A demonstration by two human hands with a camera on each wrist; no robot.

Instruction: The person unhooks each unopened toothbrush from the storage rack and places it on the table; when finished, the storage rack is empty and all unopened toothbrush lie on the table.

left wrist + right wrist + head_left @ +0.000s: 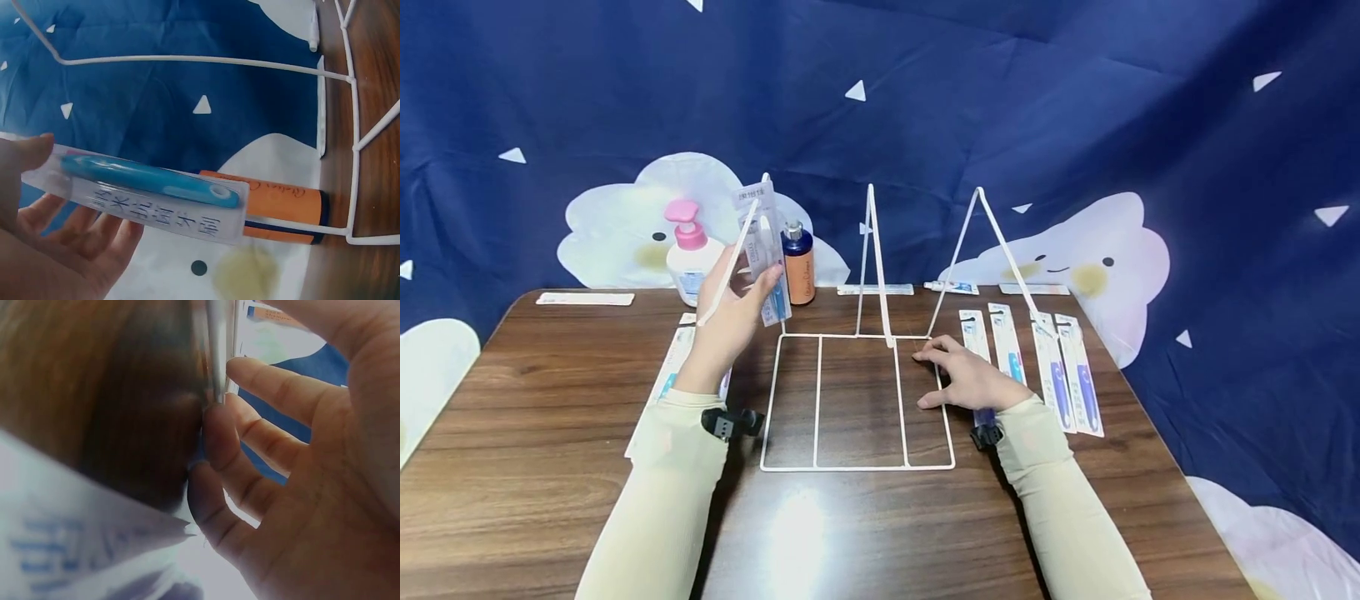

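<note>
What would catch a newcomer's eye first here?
Probably the white wire rack in the middle of the wooden table, with the right hand resting on its right edge. Next, the left hand lifting a packaged blue toothbrush at the rack's left upright, and the row of packaged toothbrushes lying to the right.

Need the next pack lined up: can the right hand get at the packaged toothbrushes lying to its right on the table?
Probably yes. The right hand rests on the wire rack's base edge, and the toothbrush packs lie flat right beside it with nothing between.
</note>
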